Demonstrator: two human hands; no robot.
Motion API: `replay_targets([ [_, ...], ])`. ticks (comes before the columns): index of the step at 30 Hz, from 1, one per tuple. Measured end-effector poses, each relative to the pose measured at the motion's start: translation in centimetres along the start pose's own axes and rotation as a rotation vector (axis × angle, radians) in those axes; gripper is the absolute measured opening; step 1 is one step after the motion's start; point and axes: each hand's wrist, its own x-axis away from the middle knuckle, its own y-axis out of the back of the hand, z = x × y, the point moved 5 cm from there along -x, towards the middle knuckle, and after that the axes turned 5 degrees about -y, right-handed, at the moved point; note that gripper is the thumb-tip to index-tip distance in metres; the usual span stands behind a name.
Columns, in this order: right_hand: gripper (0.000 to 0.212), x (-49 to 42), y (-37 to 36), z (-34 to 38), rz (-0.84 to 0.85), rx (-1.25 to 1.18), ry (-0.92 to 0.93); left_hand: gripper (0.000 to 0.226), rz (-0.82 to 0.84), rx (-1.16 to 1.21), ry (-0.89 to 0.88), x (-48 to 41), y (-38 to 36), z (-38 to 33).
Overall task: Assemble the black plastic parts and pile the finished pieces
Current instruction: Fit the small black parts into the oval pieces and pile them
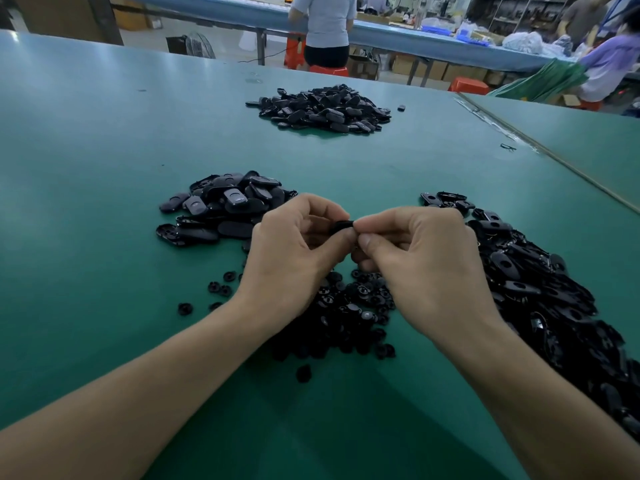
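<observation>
HANDS AT WORK: A black part (343, 224) is held over a green table (86, 168), pinched btwn two bare hands at centre frame. The L hand (294, 251) is curled round its left end, w/ thumb and fingers closed on it. The R hand (422, 258) is clamped on its right end by the tips of thumb and forefinger. Only a short dark stretch of the part is seen in the gap btwn the fingertips. The rest is hidden, so its shape cannot be told. The part is held clear of the table, above the near heap.

Directly beneath the hands a heap of small round pcs (346, 317) is spread. A few strays (221, 289) are scattered to its left, and a lone pc (303, 373) is seen nearer the camera. Just beyond the L hand, an oval-shell pile (221, 206) is stacked. To the right of the R hand, a long pile of flat pierced pcs (536, 292) is strung along the table toward the near edge. Well apart, at the far side, a third pile (325, 109) is heaped, w/ a single pc (401, 107) just beside it on the right.

A thin dark loop (507, 147) is seen near the seam where a second green table (588, 143) is butted up. In the bkgd, a person in a grey top (327, 22) is seen from behind at a blue bench (398, 36), w/ red stools (329, 70) on the floor and a fan (199, 45) at left.
</observation>
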Motion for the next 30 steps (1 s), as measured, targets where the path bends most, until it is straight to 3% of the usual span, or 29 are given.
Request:
replay_targets([
  [30,0.021,-0.4,0.5,-0.7,-0.04,0.115,-0.017,0.02,0.02,0.059,0.015,0.0,-0.1,0.2],
])
